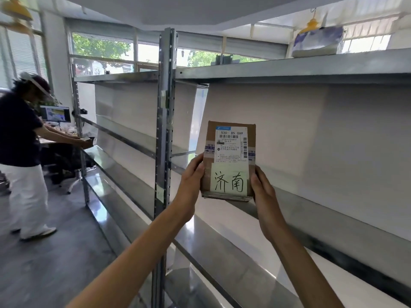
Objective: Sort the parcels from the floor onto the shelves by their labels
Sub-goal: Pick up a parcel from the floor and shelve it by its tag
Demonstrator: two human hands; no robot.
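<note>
A small brown cardboard parcel stands upright in front of me, held up before the metal shelves. Its face carries a white shipping label reading 530-D5 069 and a pale note with two handwritten characters. My left hand grips its left edge, thumb on the front. On the other side, my right hand grips the lower right edge. The shelf board behind the parcel is bare, backed by white panels.
A steel upright divides two shelf bays. A wrapped white and blue bundle lies on the top shelf at right. Another person stands at far left by a desk with a monitor. Grey floor lies at lower left.
</note>
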